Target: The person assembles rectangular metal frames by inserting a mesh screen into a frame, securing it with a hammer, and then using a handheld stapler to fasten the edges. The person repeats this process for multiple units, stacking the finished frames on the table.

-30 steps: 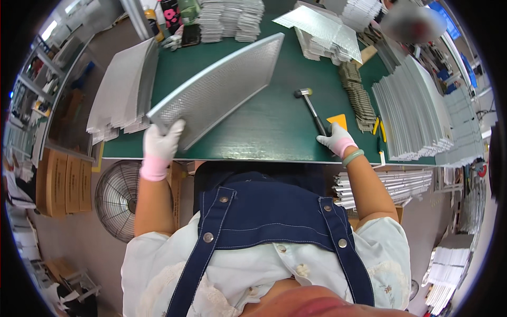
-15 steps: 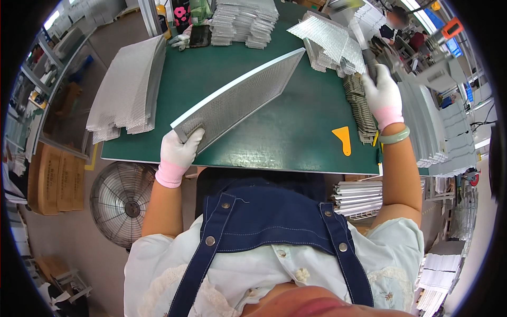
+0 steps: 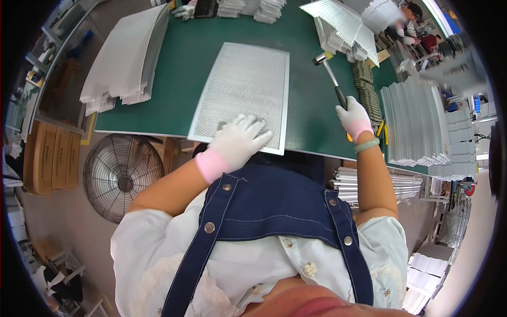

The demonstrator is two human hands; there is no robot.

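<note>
Left hand (image 3: 238,138) on mesh panel (image 3: 245,87), grip spread, right grip (image 3: 354,117) clenched round hammer (image 3: 333,77)

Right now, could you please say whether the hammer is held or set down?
Held: the right hand grips the hammer by its black handle.

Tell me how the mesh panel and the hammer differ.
The mesh panel is a broad, silvery rectangle; the hammer is slim and partly black. The mesh panel has the left hand spread over it, while the hammer is grasped in the right hand. Both show silvery surfaces.
</note>
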